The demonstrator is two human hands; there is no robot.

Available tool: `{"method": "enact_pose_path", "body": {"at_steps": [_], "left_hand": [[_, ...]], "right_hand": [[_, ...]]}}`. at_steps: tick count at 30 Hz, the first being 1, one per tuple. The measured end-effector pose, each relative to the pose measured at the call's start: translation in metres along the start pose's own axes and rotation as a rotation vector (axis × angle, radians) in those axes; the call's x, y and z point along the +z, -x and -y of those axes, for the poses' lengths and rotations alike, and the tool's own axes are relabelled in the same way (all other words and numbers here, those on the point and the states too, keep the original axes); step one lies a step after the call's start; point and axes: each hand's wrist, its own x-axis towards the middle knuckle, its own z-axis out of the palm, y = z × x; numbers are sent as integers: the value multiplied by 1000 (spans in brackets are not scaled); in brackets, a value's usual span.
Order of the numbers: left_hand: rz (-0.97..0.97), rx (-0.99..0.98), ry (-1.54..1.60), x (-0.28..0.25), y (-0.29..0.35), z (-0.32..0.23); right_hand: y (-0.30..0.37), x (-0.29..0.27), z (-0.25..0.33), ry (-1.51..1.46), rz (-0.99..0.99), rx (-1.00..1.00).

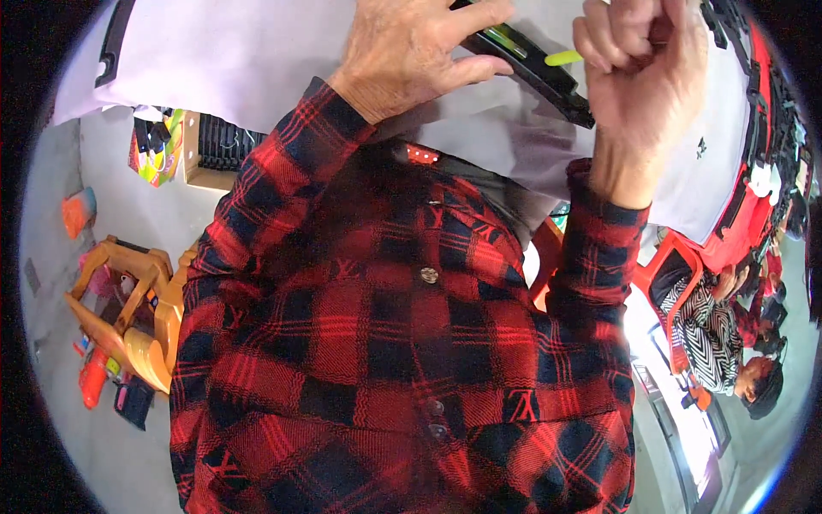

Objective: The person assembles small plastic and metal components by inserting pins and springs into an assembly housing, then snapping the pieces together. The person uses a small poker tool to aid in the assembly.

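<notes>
My left hand (411, 51) lies at the top of the view, its fingers and thumb closed around a long black device (548, 81) with a green strip, which rests on a pale grey tabletop (248, 51). My right hand (638, 68) is curled into a fist just right of the device. A short yellow-green stick (562, 58) pokes out from its fingers toward the device. Both forearms wear red and black plaid sleeves (282, 197), and the same shirt fills the middle of the view.
An orange wooden toy frame (128, 317) and small coloured toys lie on the grey floor at the left. A cardboard box (201, 158) stands under the table edge. At the right, another person in a black-and-white striped top (711, 330) sits by red chairs (676, 257).
</notes>
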Motion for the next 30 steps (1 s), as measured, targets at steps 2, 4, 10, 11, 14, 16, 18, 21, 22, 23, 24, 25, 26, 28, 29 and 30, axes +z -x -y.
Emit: {"method": "enact_pose_path", "body": {"at_steps": [2, 4, 10, 11, 14, 16, 18, 21, 22, 23, 24, 25, 26, 28, 29, 30], "left_hand": [[187, -63, -140, -14, -2, -12], [375, -126, -270, -10, -1, -11], [288, -174, -97, -21, -7, -18], [290, -164, -113, -20, -7, -18], [193, -89, -120, -7, -2, -5], [94, -25, -111, -3, 8, -1], [256, -149, -112, -17, -5, -15], [114, -35, -125, -3, 2, -2], [116, -40, -127, -4, 8, -1], [181, -103, -101, -11, 0, -10], [243, -165, -78, -16, -6, -15], [246, -168, -73, -16, -8, -15], [256, -166, -87, -17, -9, -16], [271, -170, -98, -16, -6, -13], [253, -178, -66, -12, -5, -8], [235, -185, -35, -10, -3, -5]], "right_hand": [[7, 9, -2, 1215, -241, -65], [11, 5, -5, 1335, -273, -92], [19, -8, -9, 1312, -237, -178], [20, -7, -12, 1315, -293, -229], [14, -25, -20, 745, -173, -303], [13, -34, -24, 171, -3, -307], [14, -35, -26, 170, -14, -377], [15, -30, -26, 163, -124, -347], [17, -26, -24, 161, -129, -344], [20, -22, -17, 826, -213, -355], [21, -19, -13, 1494, -285, -330], [21, -21, -10, 1496, -292, -328], [20, -25, -9, 1459, -236, -323], [19, -28, -10, 1420, -188, -313], [16, -25, -12, 1480, -210, -289], [14, -22, -14, 1540, -231, -264]]}}
